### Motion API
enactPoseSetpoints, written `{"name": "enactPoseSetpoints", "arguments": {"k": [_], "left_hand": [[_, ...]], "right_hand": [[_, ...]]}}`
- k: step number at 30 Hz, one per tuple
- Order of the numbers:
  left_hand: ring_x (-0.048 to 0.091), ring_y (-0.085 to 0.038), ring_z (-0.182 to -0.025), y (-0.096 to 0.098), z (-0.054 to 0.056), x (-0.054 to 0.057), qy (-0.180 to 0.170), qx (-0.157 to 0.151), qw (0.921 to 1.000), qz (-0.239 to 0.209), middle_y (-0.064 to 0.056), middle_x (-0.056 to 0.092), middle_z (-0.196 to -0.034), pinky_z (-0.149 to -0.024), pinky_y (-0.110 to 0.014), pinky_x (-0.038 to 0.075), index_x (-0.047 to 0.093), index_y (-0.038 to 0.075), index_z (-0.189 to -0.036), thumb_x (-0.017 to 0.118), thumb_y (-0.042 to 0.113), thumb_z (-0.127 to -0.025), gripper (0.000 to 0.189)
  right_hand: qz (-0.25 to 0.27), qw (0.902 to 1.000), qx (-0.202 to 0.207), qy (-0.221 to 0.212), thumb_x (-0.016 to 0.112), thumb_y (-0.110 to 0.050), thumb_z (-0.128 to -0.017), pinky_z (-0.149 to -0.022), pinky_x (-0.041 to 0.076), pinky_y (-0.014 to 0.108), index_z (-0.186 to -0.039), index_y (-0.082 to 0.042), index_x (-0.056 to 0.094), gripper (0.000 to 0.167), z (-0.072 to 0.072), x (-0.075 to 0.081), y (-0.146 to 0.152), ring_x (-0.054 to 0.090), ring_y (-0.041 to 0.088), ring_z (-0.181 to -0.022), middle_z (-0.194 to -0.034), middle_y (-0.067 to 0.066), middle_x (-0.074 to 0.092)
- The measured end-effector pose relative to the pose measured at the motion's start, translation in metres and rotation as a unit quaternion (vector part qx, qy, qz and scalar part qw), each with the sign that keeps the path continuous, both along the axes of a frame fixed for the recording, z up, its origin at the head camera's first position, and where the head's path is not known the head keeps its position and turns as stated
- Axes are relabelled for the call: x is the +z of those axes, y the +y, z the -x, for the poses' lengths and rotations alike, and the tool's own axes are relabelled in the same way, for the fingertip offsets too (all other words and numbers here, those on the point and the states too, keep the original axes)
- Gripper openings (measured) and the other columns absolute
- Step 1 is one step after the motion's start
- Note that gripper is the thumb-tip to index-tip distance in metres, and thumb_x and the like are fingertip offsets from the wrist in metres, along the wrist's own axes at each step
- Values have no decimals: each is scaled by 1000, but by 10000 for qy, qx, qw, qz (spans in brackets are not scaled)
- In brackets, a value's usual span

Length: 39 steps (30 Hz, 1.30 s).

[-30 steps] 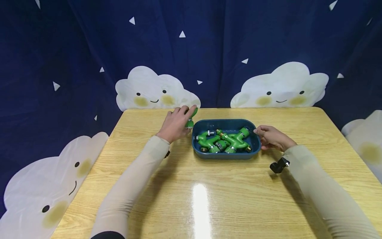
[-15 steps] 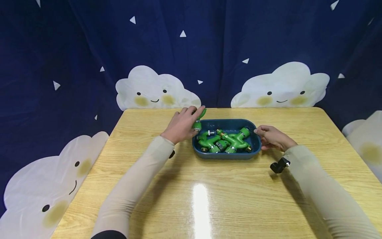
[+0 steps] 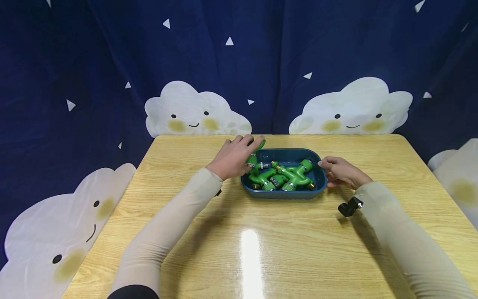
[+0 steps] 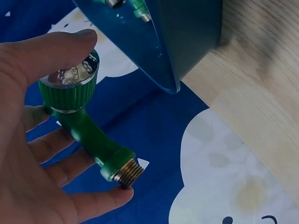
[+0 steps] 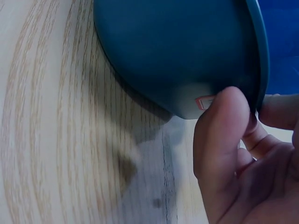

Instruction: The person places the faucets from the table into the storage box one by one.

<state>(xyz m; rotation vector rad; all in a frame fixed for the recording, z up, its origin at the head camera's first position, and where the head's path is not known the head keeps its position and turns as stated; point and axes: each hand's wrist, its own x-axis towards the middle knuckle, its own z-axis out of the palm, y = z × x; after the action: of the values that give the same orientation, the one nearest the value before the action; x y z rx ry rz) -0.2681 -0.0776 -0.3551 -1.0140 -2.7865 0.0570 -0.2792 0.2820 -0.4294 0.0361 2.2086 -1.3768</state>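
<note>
My left hand [image 3: 232, 158] is over the left end of a dark blue plastic bin [image 3: 284, 194] and holds a green hose connector [image 4: 88, 133]. In the left wrist view, the thumb lies over the connector's ribbed collar, and the fingers support its bent body from behind. One end of it shows a brass-coloured thread. Several similar green Y-shaped connectors [image 3: 296, 177] lie jumbled inside the bin. At the bin's right end, my right hand [image 3: 341, 172] pinches the rim between thumb and fingers; the right wrist view shows this grip from outside the bin wall [image 5: 173, 51].
The bin stands toward the far side of a light wooden table [image 3: 298, 241]. Behind the table hangs a dark blue curtain [image 3: 261, 50] with white clouds and triangles. A small black device [image 3: 350, 207] sits at the right wrist.
My left hand has moved right with the green hose connector, from beside the bin to over its left end. The right hand stays at the rim.
</note>
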Motion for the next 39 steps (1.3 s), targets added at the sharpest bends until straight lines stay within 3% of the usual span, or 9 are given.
{"name": "enactPoseSetpoints", "arguments": {"k": [14,27,35,39], "left_hand": [[55,-24,-105,14,-1,-2,-565,-161,9980,230,-5,50,-133,-76,-45,54,28,26,-156,80,34,-82,91],[54,-26,-117,31,-2,-3,-1032,-470,9931,300,-6,48,-141,-87,-47,54,26,26,-158,80,35,-82,95],[55,-24,-113,36,1,-1,-1086,-656,9903,572,-6,47,-141,-84,-40,55,28,23,-158,80,34,-81,94],[54,-24,-116,39,3,1,-1281,-645,9871,706,-5,46,-143,-87,-39,54,27,24,-158,81,35,-80,96]], "right_hand": [[24,10000,28,46,41,-34,-107,-60,56,27,-100,-7,48,29,1,-1,0,61,10,-65,-79,-1,55],[22,9999,51,117,41,-34,-107,-60,56,26,-101,-5,47,30,-1,0,0,61,10,-65,-81,-1,54],[48,9999,51,102,41,-34,-107,-60,56,26,-100,-5,47,31,-1,1,0,61,10,-65,-81,-1,53],[33,9999,56,86,40,-34,-107,-61,56,26,-99,-6,47,30,-1,1,-1,61,10,-65,-81,-1,54]]}}
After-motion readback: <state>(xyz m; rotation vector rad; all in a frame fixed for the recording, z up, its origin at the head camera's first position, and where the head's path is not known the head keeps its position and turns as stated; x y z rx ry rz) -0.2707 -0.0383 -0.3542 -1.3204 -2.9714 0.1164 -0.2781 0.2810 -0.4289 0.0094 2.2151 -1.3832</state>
